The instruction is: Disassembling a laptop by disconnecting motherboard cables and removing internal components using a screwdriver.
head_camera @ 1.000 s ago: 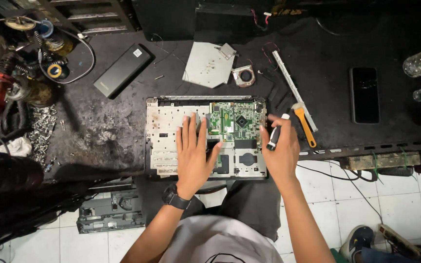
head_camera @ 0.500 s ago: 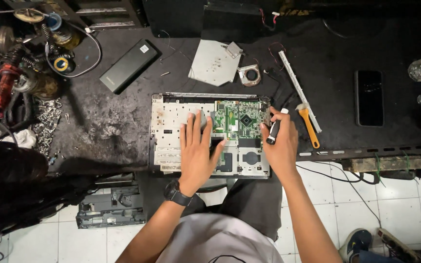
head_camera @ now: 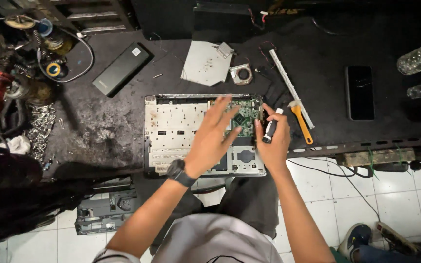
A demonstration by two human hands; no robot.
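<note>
From the head camera, my left hand (head_camera: 214, 138) hovers flat with fingers spread and grasping nothing, over the opened laptop (head_camera: 171, 134) lying on the dark bench (head_camera: 98, 131). My right hand (head_camera: 272, 141) is clenched around a small screwdriver (head_camera: 270, 129) at the laptop's right edge, beside the green circuit board (head_camera: 246, 114).
</note>
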